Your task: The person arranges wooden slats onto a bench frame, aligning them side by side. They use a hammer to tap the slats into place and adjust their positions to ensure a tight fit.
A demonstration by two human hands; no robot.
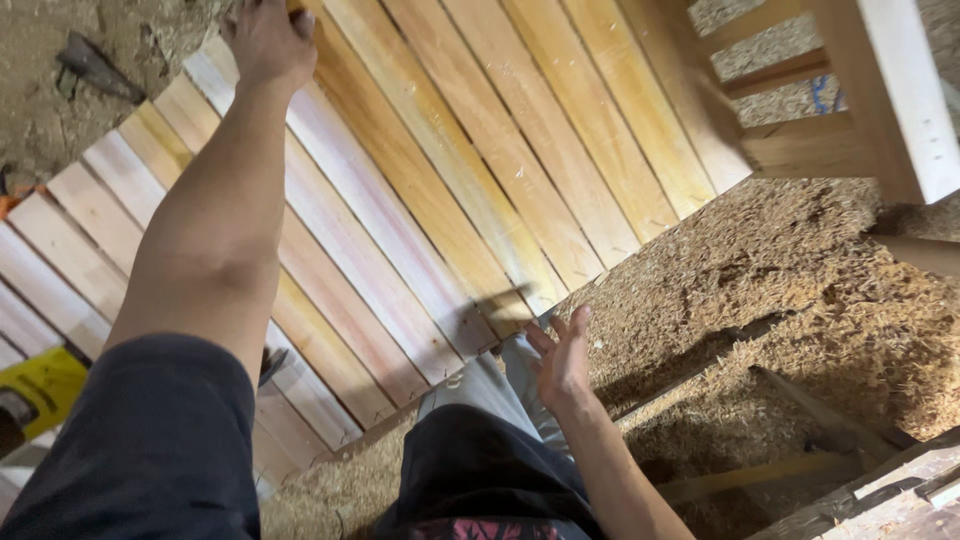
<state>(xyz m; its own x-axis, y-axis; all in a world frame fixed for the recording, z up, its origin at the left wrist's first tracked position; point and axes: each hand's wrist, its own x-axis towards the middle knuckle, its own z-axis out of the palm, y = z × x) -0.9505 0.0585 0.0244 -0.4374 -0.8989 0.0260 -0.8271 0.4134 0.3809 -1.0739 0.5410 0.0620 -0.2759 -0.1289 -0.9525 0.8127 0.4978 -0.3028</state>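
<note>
My left hand (268, 38) reaches far out at the top of the view, fingers curled over the far edge of a panel of wooden slats (450, 180); what lies under the fingers is partly cut off. My right hand (562, 358) hangs open and empty, fingers spread, just beyond the near edge of the panel, above my grey trouser leg (490, 385). The slats are pale and orange-toned, laid side by side on a slant across the view.
Thick sawdust (780, 280) covers the floor on the right. A pale wooden frame with rungs (880, 100) stands at top right. A yellow power tool (35, 395) lies at left. Loose planks (880, 485) lie at bottom right.
</note>
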